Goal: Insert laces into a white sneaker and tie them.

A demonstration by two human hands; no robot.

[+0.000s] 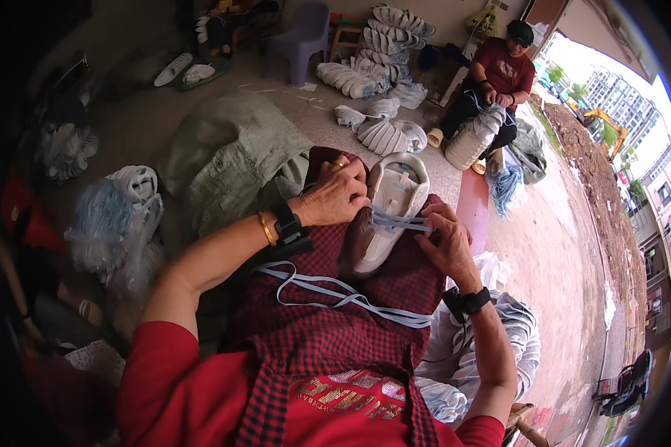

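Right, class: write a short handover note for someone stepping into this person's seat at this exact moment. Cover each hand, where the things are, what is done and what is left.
Left hand: pressed on the side of the white shoe, steadying it on the checked apron over the lap.
Right hand: fingers pinching the pale blue lace stretched across the shoe.
Done: lace crosses the shoe once; its long ends trail over the apron.
Left: most of the lace is still loose.
Nearby: piles of white shoe pieces on the floor; another person sits working beyond.

The white shoe's (392, 208) near end is hidden under both hands, its far-off stacks blurred.
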